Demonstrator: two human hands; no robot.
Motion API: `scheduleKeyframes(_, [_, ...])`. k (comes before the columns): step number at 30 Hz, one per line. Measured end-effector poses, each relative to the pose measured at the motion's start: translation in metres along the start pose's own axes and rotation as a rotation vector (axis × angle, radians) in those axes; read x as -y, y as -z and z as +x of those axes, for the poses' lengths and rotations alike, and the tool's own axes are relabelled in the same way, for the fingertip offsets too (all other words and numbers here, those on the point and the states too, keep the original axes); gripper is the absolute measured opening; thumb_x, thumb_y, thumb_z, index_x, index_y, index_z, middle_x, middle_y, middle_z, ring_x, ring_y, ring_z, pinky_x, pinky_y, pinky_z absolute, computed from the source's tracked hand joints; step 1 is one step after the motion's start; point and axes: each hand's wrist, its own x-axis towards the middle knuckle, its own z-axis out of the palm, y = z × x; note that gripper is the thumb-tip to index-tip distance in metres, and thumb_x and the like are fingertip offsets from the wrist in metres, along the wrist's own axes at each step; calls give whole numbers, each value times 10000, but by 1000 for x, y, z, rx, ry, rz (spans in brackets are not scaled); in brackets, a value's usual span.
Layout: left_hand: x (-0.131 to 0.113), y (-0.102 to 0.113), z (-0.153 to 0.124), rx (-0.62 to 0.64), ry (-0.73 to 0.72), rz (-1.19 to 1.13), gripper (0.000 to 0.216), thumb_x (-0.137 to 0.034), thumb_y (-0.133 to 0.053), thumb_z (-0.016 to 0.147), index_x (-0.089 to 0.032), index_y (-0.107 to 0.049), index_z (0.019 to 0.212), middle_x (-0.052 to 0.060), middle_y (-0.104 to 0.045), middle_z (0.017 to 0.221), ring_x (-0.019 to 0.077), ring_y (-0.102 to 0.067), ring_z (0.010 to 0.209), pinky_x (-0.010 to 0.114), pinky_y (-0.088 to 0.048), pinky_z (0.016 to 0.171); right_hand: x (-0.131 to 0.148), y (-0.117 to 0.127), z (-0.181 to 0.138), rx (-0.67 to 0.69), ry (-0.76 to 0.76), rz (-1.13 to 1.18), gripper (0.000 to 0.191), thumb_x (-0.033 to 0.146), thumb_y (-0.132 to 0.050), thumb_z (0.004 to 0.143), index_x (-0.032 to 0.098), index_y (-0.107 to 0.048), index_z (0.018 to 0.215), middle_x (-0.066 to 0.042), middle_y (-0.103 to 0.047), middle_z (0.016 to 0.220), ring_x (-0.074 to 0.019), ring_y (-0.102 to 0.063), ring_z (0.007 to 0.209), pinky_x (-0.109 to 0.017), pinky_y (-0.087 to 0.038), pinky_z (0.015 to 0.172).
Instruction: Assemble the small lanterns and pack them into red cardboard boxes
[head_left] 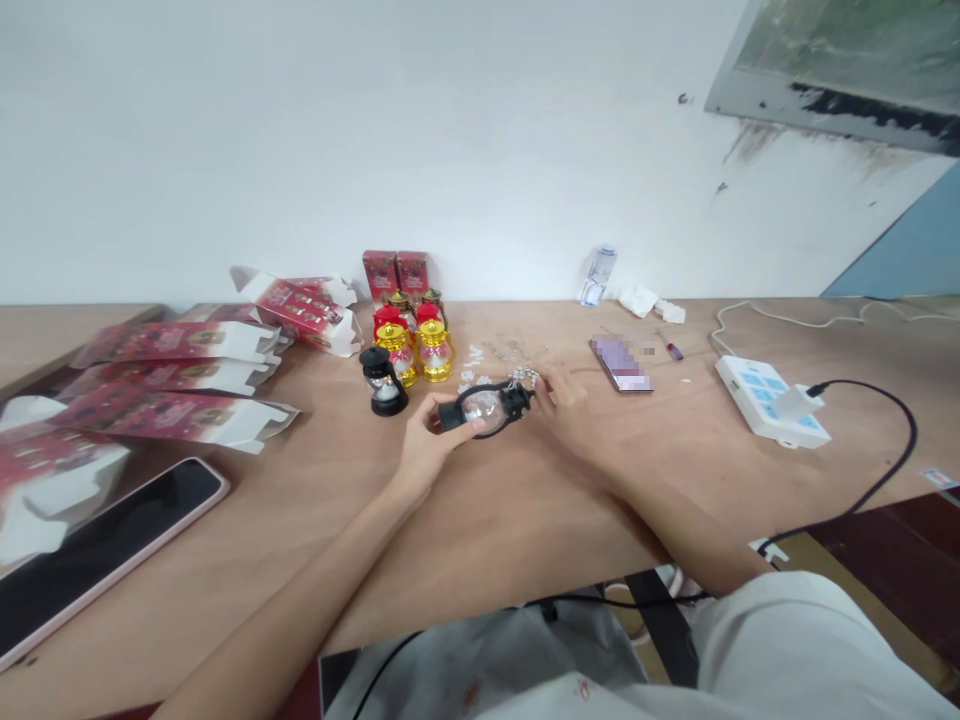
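Note:
My left hand (pixel 424 442) grips a small black toy lantern (pixel 486 408) that lies on its side just above the wooden table (pixel 525 500). My right hand (pixel 564 400) pinches at the lantern's top end, where a small metal chain or ring (pixel 523 377) hangs. Both hands are closed on it. Behind them stand a black lantern (pixel 383 381), two gold ones (pixel 435 351) and red ones (pixel 387 317), upright in a cluster.
Flat red and white cartons (pixel 180 385) lie in rows at the left, and two upright red boxes (pixel 396 272) stand by the wall. A phone (pixel 97 550) lies near left. Another phone (pixel 621 364), a white power strip (pixel 772 400) with cable, a bottle (pixel 598 274) and tissues (pixel 639 299) sit to the right.

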Motion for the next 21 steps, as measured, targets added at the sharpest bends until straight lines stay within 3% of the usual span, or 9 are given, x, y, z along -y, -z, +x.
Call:
scheduleKeyframes(8, [0, 1, 0, 44, -52, 37, 373, -301, -817, 503, -182, -579, 764, -24, -593, 754, 119, -525, 711, 209, -404, 669, 1, 1, 2, 52, -64, 41, 238, 254, -384, 896, 197, -590, 1001, -85, -647, 873, -197, -587, 766, -316, -453, 709])
scheduleKeyframes(14, [4, 1, 0, 111, -81, 137, 410, -349, -799, 510, -180, -551, 791, -27, -577, 744, 133, -539, 708, 243, -435, 682, -4, -3, 8, 235, -208, 431, 205, 255, -465, 835, 182, -607, 963, -7, -627, 666, -135, -557, 579, -257, -437, 572])
scheduleKeyframes(19, [10, 0, 5, -24, -54, 133, 424, -376, -795, 502, -175, -545, 779, -18, -609, 770, 139, -565, 736, 257, -451, 699, -6, -2, 11, 39, -353, 408, 196, 300, -516, 817, 168, -651, 869, -31, -673, 716, -144, -606, 631, -269, -468, 598])
scheduleKeyframes(21, [13, 0, 8, -104, -22, 120, 431, -395, -791, 504, -171, -541, 775, -16, -607, 755, 136, -567, 719, 255, -449, 681, 0, 1, 8, -80, -278, 320, 175, 277, -522, 817, 173, -660, 846, -34, -674, 715, -144, -599, 624, -279, -475, 603])
